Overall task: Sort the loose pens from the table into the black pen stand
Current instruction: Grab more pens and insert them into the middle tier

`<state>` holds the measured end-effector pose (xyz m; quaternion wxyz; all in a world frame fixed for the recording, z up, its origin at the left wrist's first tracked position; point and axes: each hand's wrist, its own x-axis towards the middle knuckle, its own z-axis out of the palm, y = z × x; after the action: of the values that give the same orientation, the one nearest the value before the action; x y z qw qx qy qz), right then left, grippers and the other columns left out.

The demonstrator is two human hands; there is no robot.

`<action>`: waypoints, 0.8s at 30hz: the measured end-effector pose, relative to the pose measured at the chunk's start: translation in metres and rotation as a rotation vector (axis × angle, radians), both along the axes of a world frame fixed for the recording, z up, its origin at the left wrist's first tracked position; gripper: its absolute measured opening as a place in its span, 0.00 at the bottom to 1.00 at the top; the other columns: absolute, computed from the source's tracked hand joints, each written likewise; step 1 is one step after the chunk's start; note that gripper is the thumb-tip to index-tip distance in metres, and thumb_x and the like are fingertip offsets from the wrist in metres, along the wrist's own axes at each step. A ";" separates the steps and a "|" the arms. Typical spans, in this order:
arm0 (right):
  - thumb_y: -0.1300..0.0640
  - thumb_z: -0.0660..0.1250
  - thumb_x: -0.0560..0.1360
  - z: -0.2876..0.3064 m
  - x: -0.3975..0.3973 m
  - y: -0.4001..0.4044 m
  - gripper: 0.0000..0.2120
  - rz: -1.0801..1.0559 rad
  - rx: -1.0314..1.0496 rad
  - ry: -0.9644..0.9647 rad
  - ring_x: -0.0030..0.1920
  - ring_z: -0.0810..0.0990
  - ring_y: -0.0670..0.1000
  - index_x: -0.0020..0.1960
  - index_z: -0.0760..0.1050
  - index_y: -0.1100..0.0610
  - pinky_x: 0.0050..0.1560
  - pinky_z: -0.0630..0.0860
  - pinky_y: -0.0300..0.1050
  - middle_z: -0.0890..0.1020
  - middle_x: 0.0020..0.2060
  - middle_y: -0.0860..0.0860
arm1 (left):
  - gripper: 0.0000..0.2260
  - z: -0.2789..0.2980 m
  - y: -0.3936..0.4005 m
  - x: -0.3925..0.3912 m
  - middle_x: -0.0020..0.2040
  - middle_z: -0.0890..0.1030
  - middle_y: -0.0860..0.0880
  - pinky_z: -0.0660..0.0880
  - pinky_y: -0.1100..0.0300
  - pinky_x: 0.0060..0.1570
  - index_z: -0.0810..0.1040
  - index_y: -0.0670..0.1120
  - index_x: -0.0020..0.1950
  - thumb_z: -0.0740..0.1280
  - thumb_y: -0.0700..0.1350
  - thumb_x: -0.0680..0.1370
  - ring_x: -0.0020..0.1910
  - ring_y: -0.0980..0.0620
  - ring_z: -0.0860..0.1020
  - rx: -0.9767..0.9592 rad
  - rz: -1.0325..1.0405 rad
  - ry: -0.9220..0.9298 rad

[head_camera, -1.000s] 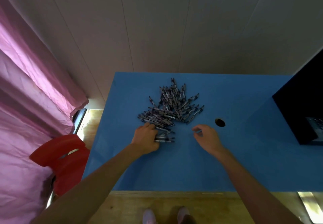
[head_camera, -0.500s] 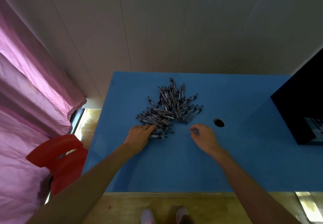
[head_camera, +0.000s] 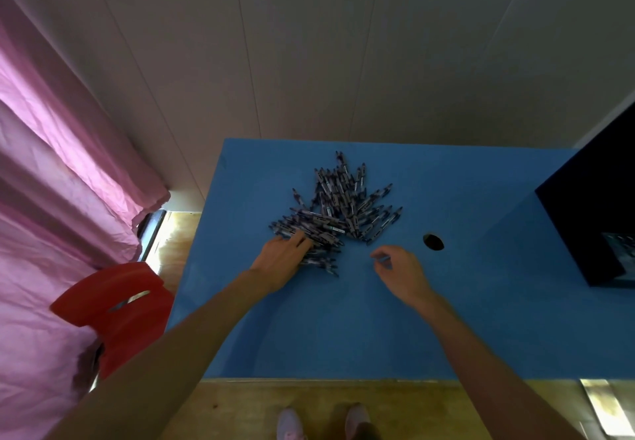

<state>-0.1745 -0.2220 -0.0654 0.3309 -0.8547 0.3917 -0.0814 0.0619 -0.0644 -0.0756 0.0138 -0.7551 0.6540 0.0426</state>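
Observation:
A heap of several dark pens with pale labels (head_camera: 338, 207) lies fanned out on the blue table (head_camera: 343, 329), left of its middle. My left hand (head_camera: 280, 261) rests on the near left edge of the heap, its fingers stretched flat over the pens. My right hand (head_camera: 400, 273) hovers just right of the heap's near end with loosely curled fingers, and I see nothing in it. A large black box-shaped thing (head_camera: 591, 209), possibly the pen stand, stands at the table's right edge, cut off by the frame.
A round cable hole (head_camera: 433, 242) sits in the tabletop to the right of my right hand. A red chair (head_camera: 113, 309) stands left of the table beside a pink curtain (head_camera: 51, 171). A pale panelled wall runs behind the table.
My left hand has uncurled from the nearest pens and slid its fingers forward and left onto the heap. My right hand has barely shifted.

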 end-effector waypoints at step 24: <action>0.61 0.65 0.80 0.017 0.047 0.016 0.10 0.103 -0.058 -0.123 0.51 0.78 0.45 0.60 0.79 0.56 0.55 0.72 0.36 0.81 0.56 0.49 | 0.18 0.001 0.014 -0.024 0.27 0.66 0.50 0.63 0.61 0.31 0.65 0.50 0.34 0.68 0.52 0.81 0.27 0.56 0.64 -0.962 0.933 0.929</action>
<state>-0.1275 -0.2060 -0.0488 0.3331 -0.8764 0.3235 -0.1278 0.0382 -0.0507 -0.0742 -0.6038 -0.7784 0.1579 0.0672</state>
